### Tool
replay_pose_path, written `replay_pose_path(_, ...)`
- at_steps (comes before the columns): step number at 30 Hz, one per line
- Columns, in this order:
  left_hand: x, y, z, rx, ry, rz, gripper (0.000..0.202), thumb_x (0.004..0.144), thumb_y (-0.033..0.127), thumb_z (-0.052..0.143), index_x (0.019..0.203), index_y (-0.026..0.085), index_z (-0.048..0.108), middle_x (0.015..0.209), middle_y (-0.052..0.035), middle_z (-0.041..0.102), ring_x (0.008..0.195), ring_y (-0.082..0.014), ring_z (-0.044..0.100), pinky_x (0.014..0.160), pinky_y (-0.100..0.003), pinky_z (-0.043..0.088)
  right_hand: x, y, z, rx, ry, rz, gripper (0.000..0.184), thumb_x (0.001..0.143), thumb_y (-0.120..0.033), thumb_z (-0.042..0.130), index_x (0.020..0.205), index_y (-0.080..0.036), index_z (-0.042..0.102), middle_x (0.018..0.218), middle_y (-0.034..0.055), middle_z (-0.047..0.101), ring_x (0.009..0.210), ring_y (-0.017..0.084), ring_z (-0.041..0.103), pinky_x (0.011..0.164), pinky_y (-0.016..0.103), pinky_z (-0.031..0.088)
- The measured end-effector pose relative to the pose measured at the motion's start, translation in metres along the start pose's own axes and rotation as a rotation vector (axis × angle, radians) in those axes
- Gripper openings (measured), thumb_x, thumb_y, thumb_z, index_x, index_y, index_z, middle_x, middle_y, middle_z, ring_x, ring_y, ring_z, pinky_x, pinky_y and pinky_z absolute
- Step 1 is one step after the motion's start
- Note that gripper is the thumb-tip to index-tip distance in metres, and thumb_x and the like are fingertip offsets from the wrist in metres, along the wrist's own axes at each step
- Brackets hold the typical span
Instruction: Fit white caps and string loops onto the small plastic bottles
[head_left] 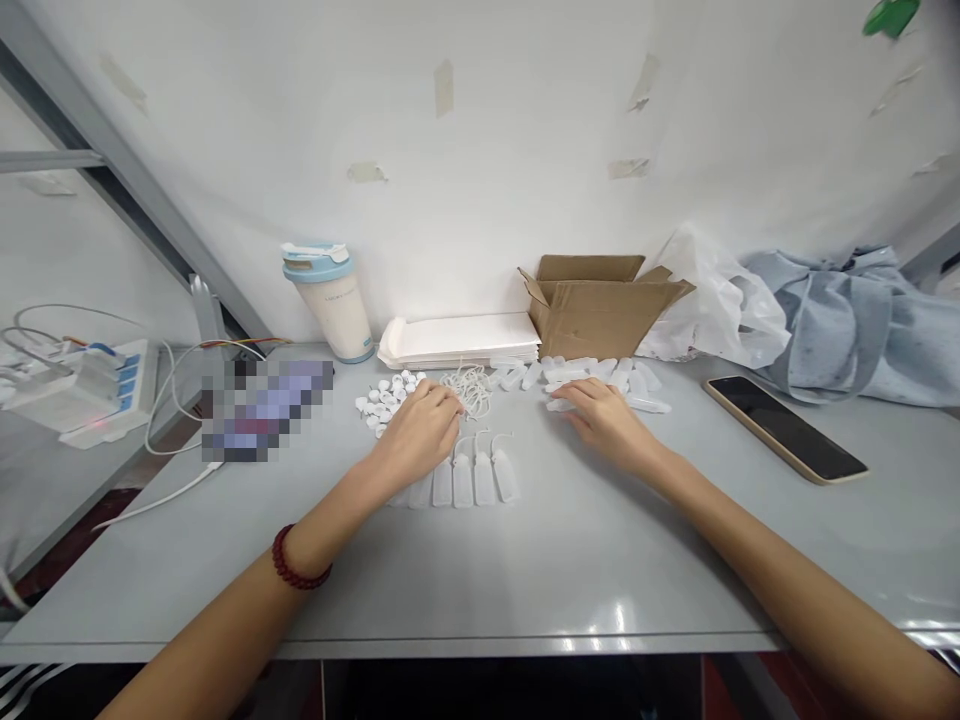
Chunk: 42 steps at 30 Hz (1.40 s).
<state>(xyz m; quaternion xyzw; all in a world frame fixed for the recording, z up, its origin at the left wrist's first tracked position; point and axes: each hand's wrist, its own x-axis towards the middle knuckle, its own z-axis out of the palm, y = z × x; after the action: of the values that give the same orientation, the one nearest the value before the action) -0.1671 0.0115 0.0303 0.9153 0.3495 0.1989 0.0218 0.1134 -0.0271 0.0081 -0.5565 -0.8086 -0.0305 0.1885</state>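
My left hand (pixel 417 432) rests on the grey table (pixel 570 560), fingers curled down beside a tangle of white strings (pixel 471 386) and a pile of small white caps (pixel 384 396). Just under it lies a row of several small clear bottles with strings attached (pixel 475 477). My right hand (pixel 600 412) lies further right, its fingers bent over one small clear bottle (pixel 560 404) at the edge of a heap of loose clear bottles (pixel 600 372). What the left fingers hold, if anything, is hidden.
An open cardboard box (pixel 596 300), a stack of white paper bags (pixel 459 340) and a white-and-blue cup (pixel 331 298) stand by the wall. A phone (pixel 784 427) lies at right near a blue cloth (pixel 855 320) and plastic bag (pixel 709 300). A power strip (pixel 90 388) with cables sits left.
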Motion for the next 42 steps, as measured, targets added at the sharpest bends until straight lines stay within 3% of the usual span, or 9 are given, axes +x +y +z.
replay_pose_path(10,0.000,-0.001,0.002,-0.027,-0.043,-0.065,0.027,0.090,0.016,0.039,0.094,0.013,0.065,0.092,-0.0126,0.063,0.096,-0.0282,0.050,0.084,-0.045,0.046,-0.002,-0.003,-0.002,0.149,-0.045,0.022,0.031,0.087,-0.012,0.043,0.113,-0.017,0.060,0.112,0.0154,0.065,0.108,0.030,0.058,0.087,0.045,0.050)
replay_pose_path(15,0.002,0.001,0.001,-0.081,0.131,-0.130,0.031,0.090,0.014,0.037,0.111,0.010,0.059,0.107,-0.0125,0.061,0.102,-0.0260,0.049,0.090,-0.044,0.045,-0.001,-0.008,-0.003,0.093,-0.072,0.164,0.037,0.086,-0.012,0.046,0.122,-0.010,0.053,0.110,0.0200,0.065,0.103,0.032,0.061,0.082,0.044,0.051)
replay_pose_path(18,0.003,0.003,-0.001,-0.107,0.252,-0.165,0.033,0.090,0.015,0.037,0.116,0.011,0.057,0.113,-0.0125,0.059,0.106,-0.0251,0.050,0.092,-0.043,0.045,-0.001,-0.009,-0.004,0.097,-0.055,0.223,0.037,0.084,-0.012,0.049,0.121,-0.011,0.052,0.105,0.0189,0.066,0.101,0.031,0.063,0.081,0.043,0.051)
replay_pose_path(21,0.003,0.005,-0.003,-0.131,0.296,-0.183,0.033,0.090,0.016,0.038,0.116,0.011,0.057,0.114,-0.0125,0.060,0.108,-0.0250,0.051,0.091,-0.043,0.046,-0.001,-0.009,-0.003,0.143,-0.026,0.227,0.034,0.083,-0.012,0.050,0.117,-0.013,0.054,0.104,0.0169,0.067,0.100,0.030,0.063,0.082,0.043,0.051)
replay_pose_path(27,0.003,0.014,-0.006,-0.290,0.261,-0.242,0.023,0.088,0.022,0.047,0.102,0.017,0.064,0.103,-0.0084,0.067,0.095,-0.0231,0.059,0.064,-0.032,0.052,-0.003,-0.024,-0.008,0.389,0.134,0.184,0.028,0.085,-0.029,0.053,0.111,-0.019,0.057,0.103,0.0121,0.068,0.095,0.027,0.064,0.080,0.044,0.051)
replay_pose_path(31,0.002,0.028,-0.008,-0.381,0.332,-0.191,0.011,0.085,0.020,0.054,0.082,0.019,0.065,0.082,-0.0025,0.069,0.073,-0.0159,0.062,0.061,-0.028,0.050,-0.006,-0.048,-0.020,0.757,0.062,0.240,0.031,0.082,-0.036,0.060,0.109,-0.021,0.057,0.099,0.0077,0.068,0.094,0.023,0.064,0.078,0.038,0.052)
replay_pose_path(34,0.001,0.040,-0.009,-0.447,0.340,-0.205,0.004,0.083,0.019,0.059,0.085,0.018,0.062,0.079,-0.0007,0.069,0.067,-0.0130,0.062,0.063,-0.026,0.053,-0.009,-0.061,-0.027,0.964,0.016,0.255,0.032,0.079,-0.034,0.064,0.107,-0.021,0.058,0.097,0.0059,0.067,0.091,0.020,0.065,0.083,0.038,0.052)
replay_pose_path(37,-0.001,0.049,-0.008,-0.494,0.341,-0.188,0.006,0.084,0.021,0.060,0.089,0.018,0.062,0.082,-0.0015,0.069,0.070,-0.0131,0.064,0.066,-0.027,0.057,-0.012,-0.068,-0.029,0.984,0.011,0.250,0.030,0.078,-0.032,0.066,0.105,-0.021,0.060,0.099,0.0063,0.067,0.090,0.019,0.064,0.082,0.038,0.052)
replay_pose_path(42,-0.005,0.058,-0.005,-0.502,0.390,-0.031,0.008,0.087,0.017,0.056,0.086,0.019,0.065,0.082,-0.0032,0.069,0.073,-0.0134,0.064,0.064,-0.025,0.057,-0.014,-0.075,-0.032,0.933,-0.029,0.196,0.026,0.079,-0.032,0.065,0.103,-0.021,0.062,0.097,0.0054,0.070,0.086,0.019,0.065,0.074,0.035,0.052)
